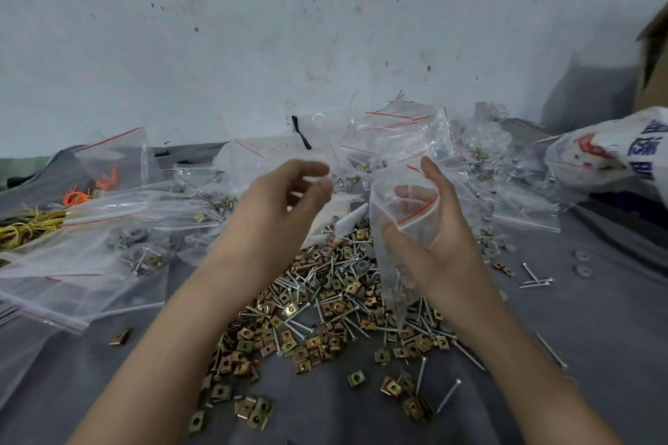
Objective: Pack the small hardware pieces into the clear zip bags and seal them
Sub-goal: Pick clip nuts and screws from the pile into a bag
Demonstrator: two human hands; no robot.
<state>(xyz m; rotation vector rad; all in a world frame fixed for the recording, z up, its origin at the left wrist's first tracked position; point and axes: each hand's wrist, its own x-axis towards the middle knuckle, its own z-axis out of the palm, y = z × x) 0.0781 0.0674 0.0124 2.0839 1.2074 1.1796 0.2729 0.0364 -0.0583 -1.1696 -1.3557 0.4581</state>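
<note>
Now: bag held open for filling

The right hand (446, 238) grips a clear zip bag (394, 278) above the pile of screws and clips (325, 300), mouth spread, likely so pieces drop straight in. The left hand (285, 199) hovers beside it, fingers curled and blurred; whether it holds anything I cannot tell. Grey cloth (578, 354) covers the work surface; a stained wall (253, 29) stands behind.

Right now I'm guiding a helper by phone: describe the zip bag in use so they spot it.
Find the heap of screws and brass clips mid-table. Over its right edge, the right hand holds a clear zip bag. Unlike the flat bags around, it hangs upright, mouth open.
</note>
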